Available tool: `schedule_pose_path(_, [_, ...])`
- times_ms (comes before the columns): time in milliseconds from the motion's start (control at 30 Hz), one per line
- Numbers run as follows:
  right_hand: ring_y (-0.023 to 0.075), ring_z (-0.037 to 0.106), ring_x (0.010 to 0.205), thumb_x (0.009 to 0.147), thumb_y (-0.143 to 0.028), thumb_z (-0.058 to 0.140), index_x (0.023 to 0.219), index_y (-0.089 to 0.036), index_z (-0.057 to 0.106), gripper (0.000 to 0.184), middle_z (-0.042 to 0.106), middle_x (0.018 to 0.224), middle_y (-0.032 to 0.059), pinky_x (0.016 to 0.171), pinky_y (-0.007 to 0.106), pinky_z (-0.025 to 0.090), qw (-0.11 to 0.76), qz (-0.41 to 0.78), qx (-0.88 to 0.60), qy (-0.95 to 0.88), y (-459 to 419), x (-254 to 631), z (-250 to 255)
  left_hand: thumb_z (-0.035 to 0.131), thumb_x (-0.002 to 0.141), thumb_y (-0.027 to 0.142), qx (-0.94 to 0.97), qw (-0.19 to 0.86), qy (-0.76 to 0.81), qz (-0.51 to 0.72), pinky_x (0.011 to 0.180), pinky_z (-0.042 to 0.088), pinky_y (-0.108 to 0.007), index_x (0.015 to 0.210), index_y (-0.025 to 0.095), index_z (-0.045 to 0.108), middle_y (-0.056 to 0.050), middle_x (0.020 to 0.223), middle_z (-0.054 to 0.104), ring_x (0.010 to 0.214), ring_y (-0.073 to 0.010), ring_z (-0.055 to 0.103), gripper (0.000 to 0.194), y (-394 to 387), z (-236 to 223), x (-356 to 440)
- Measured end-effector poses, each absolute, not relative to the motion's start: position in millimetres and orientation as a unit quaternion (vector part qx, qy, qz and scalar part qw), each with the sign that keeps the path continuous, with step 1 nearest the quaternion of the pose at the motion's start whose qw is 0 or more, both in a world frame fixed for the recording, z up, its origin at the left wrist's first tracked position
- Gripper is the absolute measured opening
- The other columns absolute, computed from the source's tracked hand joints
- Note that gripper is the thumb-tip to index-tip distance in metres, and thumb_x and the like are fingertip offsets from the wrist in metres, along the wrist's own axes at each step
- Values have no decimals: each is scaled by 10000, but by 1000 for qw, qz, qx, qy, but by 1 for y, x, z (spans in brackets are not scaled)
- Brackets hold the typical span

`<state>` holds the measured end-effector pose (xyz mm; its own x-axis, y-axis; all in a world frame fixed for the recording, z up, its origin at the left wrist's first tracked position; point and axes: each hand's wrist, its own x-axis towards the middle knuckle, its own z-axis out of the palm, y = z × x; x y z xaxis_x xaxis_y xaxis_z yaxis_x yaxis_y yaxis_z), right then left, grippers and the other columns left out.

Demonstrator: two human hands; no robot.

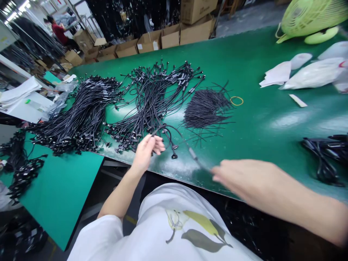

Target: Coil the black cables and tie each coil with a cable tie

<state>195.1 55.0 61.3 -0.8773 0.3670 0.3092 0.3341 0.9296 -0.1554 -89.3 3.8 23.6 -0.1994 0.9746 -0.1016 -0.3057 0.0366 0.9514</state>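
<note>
Near the table's front edge, my left hand pinches one black cable. The cable arcs to the right, with a thicker grey sleeve along it, to my right hand. That hand is smeared by motion, but its fingers are closed around the cable's end. Just beyond my left hand lies a loose, spread pile of black cables with small plugs. A denser bundle of cables lies to its left. Right of the middle pile is a heap of short, thin black ties.
A yellow rubber band, white plastic bags and a green fan are on the right of the green table. Coiled black cables lie at the right edge. Cardboard boxes line the far side; a person sits beyond.
</note>
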Motion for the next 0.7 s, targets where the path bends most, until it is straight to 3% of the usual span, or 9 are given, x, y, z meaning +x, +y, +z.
schedule_pose_path(67, [123,486,512,994,-284,340,660,-209,549,400,547,602,-5,510,278,334,153,91,-92,-980,43,172,73,553,880,503,442,504,501,547,684,495,-248,875,134,656,-87,916,665,832,-170,641,384,6,16,-67])
schedule_pose_path(133, [119,492,527,994,-296,346,708,-189,564,375,575,639,6,507,266,320,168,125,-106,-972,46,150,78,525,886,528,511,508,483,497,796,481,-291,881,138,657,-99,993,667,920,-198,622,412,2,12,-50])
schedule_pose_path(233, [110,545,612,976,-304,404,833,-177,589,266,621,722,8,572,224,371,223,240,-208,-922,70,130,72,553,887,491,516,553,429,494,712,461,-278,922,156,609,-21,720,637,676,-136,581,342,-5,12,-37])
schedule_pose_path(300, [128,573,715,926,-341,507,949,-182,590,181,636,827,22,660,238,422,296,302,-264,-867,84,123,60,560,899,446,463,592,392,531,614,433,-250,906,167,576,62,524,495,466,-77,441,280,-5,14,-36])
schedule_pose_path(400, [175,565,851,815,-462,641,1042,-184,573,365,610,944,56,760,301,455,398,392,-314,-767,88,114,38,583,890,429,364,606,381,596,563,412,-230,859,169,566,95,496,406,391,-43,326,263,2,18,-38])
schedule_pose_path(467, [140,531,707,839,-517,588,916,-183,567,343,564,787,15,656,273,448,387,533,-322,-680,82,106,23,616,852,480,319,607,396,611,576,429,-238,850,166,576,62,563,484,445,-63,417,316,6,17,-36])
schedule_pose_path(567, [58,270,448,874,-536,528,744,-182,497,378,320,546,-79,422,191,242,372,704,-337,-502,70,98,10,550,829,618,290,658,409,563,660,468,-274,730,147,573,-1,621,556,579,-117,534,481,7,8,-29])
schedule_pose_path(633, [42,147,431,827,-551,598,724,-180,482,402,221,527,-104,389,185,127,373,762,-335,-409,67,97,8,470,839,670,265,700,384,541,695,473,-292,604,160,491,11,536,482,564,-120,515,561,4,2,-25])
schedule_pose_path(700, [36,180,445,788,-541,657,721,-175,480,412,257,551,-98,389,174,163,340,819,-305,-348,66,101,11,474,855,642,230,710,357,562,661,461,-277,581,178,414,58,474,347,489,-94,422,542,1,-1,-26])
